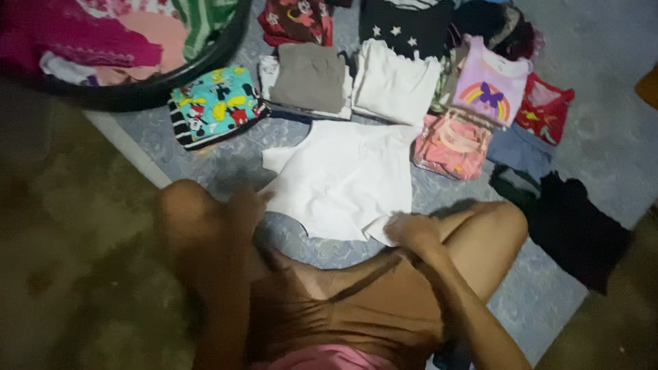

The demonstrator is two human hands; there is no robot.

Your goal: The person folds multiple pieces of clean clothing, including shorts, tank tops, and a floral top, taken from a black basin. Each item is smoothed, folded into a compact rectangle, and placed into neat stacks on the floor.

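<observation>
Lying spread flat on the blue-grey mat (589, 48), a white shirt (346, 178) sits directly in front of the seated person, between the knees and the row of folded clothes beyond. The right hand (410, 229) is closed over the shirt's near right corner, fingers curled around a pinch of the white cloth, with the forearm running back and down along the right thigh. The left hand (248, 203) rests at the shirt's near left edge, just under the short sleeve; it is blurred, so whether it grips the cloth or only touches it cannot be told. That arm is bent over the raised left knee.

Just past the shirt lie a folded grey-brown garment (308, 79) and a folded white top (392, 82). To the right are a pink folded piece (452, 145) and a lilac shirt with a rainbow print (490, 85). To the left lies a turquoise cartoon-print bundle (216, 103), touching a dark round basket (154, 88) filled with mixed clothes. A black garment (572, 226) lies beside the right knee.
</observation>
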